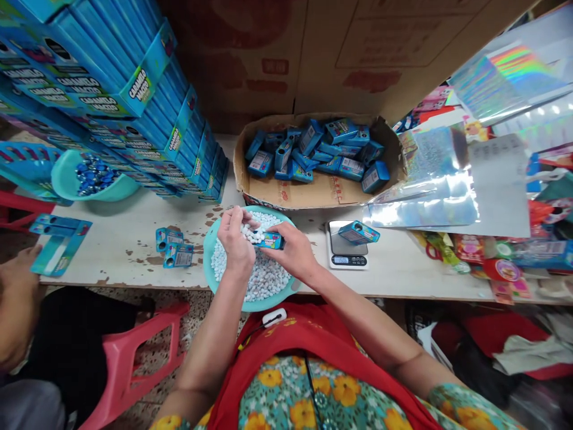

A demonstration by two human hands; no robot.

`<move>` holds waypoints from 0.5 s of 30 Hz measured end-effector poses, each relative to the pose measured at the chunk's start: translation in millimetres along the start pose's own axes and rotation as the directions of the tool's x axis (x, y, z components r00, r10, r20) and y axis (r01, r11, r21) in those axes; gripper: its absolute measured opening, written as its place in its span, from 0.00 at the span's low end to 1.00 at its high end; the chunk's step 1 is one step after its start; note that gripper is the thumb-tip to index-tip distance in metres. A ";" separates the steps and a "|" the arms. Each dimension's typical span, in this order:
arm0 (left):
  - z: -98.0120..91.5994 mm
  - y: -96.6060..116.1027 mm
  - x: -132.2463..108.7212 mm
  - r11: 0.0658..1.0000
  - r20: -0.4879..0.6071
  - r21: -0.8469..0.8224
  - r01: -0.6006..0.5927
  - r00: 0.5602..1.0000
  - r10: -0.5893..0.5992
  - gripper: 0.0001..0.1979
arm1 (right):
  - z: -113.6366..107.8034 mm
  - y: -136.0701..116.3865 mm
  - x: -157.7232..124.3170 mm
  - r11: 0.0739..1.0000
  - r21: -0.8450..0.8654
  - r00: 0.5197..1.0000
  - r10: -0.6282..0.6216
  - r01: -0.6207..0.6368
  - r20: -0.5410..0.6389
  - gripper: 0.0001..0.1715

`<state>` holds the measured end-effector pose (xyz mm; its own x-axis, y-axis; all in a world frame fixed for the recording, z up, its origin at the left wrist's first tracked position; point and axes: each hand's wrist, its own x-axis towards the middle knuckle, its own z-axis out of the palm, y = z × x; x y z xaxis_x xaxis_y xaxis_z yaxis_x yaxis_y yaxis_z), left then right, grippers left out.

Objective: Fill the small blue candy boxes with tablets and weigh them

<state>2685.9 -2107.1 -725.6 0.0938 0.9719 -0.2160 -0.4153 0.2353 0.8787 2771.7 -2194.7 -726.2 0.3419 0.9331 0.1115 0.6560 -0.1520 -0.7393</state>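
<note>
My left hand (236, 242) is cupped around several small white candies (251, 233). Between the fingers and thumb of my right hand (293, 249) is a small blue candy box (273, 240), lying on its side with one end against those candies. Both hands are above a turquoise basin (209, 263) filled with loose white candies (268, 280). To the right, another blue box (358, 232) lies tilted on a small digital scale (348, 261) with a lit display.
A cut-down cardboard box (295, 194) holds many blue boxes. Flat blue cartons (176, 248) lie left of the basin. Tall display-box stacks (134, 101) rise at the left, near a bowl of blue pieces (96, 176). Another person's hand (20, 275) is at far left; shiny sheets (439, 179) lie right.
</note>
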 end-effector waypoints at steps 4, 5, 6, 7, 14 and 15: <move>4.3 0.8 -2.9 0.999 0.052 -0.015 0.050 0.997 -0.049 0.12 | -1.6 3.9 -1.5 1.000 0.022 1.000 0.008 -0.009 0.024 0.19; 5.2 1.2 -3.6 0.998 0.051 -0.018 0.056 0.997 -0.055 0.12 | -2.0 4.4 -1.8 0.999 0.031 1.000 0.015 -0.016 0.025 0.19; 5.9 1.5 -4.3 0.998 0.048 -0.020 0.058 0.997 -0.057 0.12 | -2.5 4.7 -2.1 0.999 0.040 0.999 0.021 -0.022 0.025 0.19; 6.3 1.4 -4.9 0.998 0.046 -0.019 0.053 0.998 -0.052 0.11 | -3.0 4.9 -2.2 0.999 0.046 0.999 0.027 -0.028 0.022 0.19; 5.6 -4.8 -9.6 1.000 0.167 0.015 0.015 0.986 -0.018 0.10 | 2.3 10.1 -0.9 0.996 0.079 0.999 0.047 -0.048 0.009 0.20; 5.6 -4.1 -10.1 1.000 0.190 0.008 0.028 0.981 -0.029 0.10 | 4.0 12.1 -0.7 0.995 0.089 0.999 0.034 -0.036 0.015 0.21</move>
<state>2691.7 -2117.9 -724.6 0.2760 0.9483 -0.1566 -0.4050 0.2625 0.8758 2776.7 -2195.9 -738.0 0.3538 0.9322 0.0757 0.5807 -0.1555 -0.7991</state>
